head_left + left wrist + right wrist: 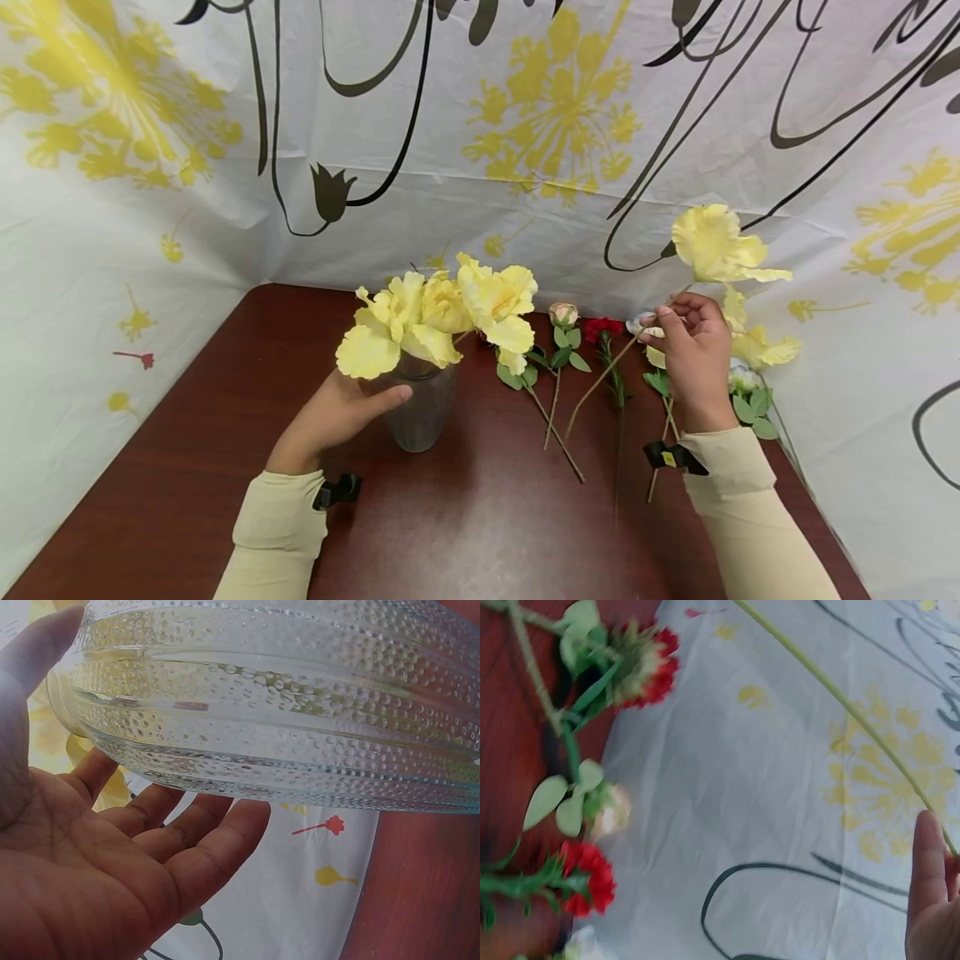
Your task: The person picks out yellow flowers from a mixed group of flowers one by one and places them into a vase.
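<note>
A clear, bumpy glass vase stands on the table, with several yellow artificial irises spreading over its rim. My left hand cups the vase near its neck, the thumb on the near side and the fingers curving along the other side. The left wrist view shows the vase's ribbed wall close to those fingers. Raised at the right, my right hand pinches the stem of a single yellow iris between thumb and fingers. Its bloom is above the hand, and the stem slants down to the left.
On the dark red-brown table lie a pale pink rose, a red carnation and other stems. More yellow blooms and a whitish flower lie behind the right hand. A patterned white cloth encloses the table's back and sides.
</note>
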`<move>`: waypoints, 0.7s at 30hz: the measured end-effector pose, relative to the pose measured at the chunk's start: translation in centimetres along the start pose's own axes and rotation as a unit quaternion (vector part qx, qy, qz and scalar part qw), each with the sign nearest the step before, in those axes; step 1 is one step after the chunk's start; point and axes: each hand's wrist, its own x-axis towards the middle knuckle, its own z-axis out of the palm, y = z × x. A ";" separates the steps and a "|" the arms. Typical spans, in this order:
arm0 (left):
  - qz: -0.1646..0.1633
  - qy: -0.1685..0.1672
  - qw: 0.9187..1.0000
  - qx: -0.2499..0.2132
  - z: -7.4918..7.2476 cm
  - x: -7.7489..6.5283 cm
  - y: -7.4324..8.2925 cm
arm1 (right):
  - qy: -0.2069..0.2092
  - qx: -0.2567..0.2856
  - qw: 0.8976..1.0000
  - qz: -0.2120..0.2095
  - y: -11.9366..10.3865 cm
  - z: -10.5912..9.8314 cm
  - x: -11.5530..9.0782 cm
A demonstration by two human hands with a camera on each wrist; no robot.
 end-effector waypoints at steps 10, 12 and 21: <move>0.006 -0.002 1.000 -0.006 0.0 0.2 -0.1 | 0.115 0.209 0.968 -0.081 -0.5 1.9 -1.8; 0.005 -0.001 1.000 -0.006 0.0 0.2 -0.1 | 0.137 0.244 0.956 -0.091 -0.8 2.2 -2.1; -0.001 0.003 1.000 0.006 0.0 0.1 -0.2 | 0.202 0.343 0.911 -0.108 -1.8 3.9 -3.6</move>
